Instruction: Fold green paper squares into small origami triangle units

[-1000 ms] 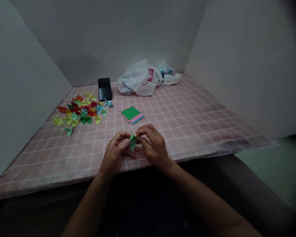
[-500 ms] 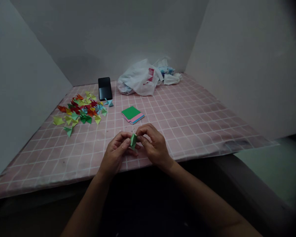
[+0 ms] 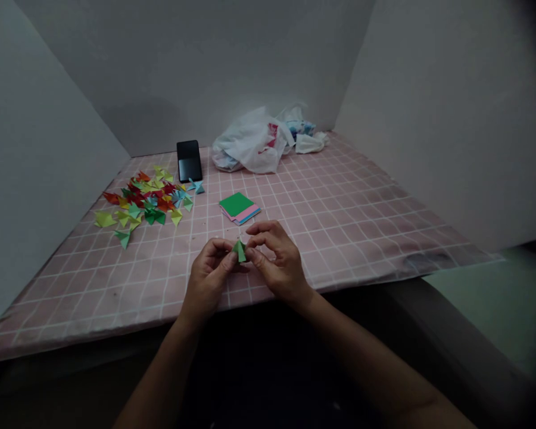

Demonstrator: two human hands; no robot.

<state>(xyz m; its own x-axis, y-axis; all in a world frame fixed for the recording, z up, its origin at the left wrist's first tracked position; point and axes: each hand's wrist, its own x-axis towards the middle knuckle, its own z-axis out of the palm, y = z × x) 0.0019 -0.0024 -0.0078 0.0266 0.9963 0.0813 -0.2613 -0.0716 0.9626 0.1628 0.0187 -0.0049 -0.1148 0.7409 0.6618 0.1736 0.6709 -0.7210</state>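
my left hand (image 3: pixel 206 271) and right hand (image 3: pixel 282 265) pinch the green paper (image 3: pixel 240 251), apparently mid-fold; next, i judge, calls for careful creasing.

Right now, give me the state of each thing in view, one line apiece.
Green paper: folded, held up
Left hand: pinching that paper
Right hand: at its edge, grip unclear
Paper sheets: stacked unevenly
Folded papers: loosely heaped
Phone: screen dark
Plastic bag: crumpled
White bundle: crumpled
Tablecloth: spread, slightly wrinkled
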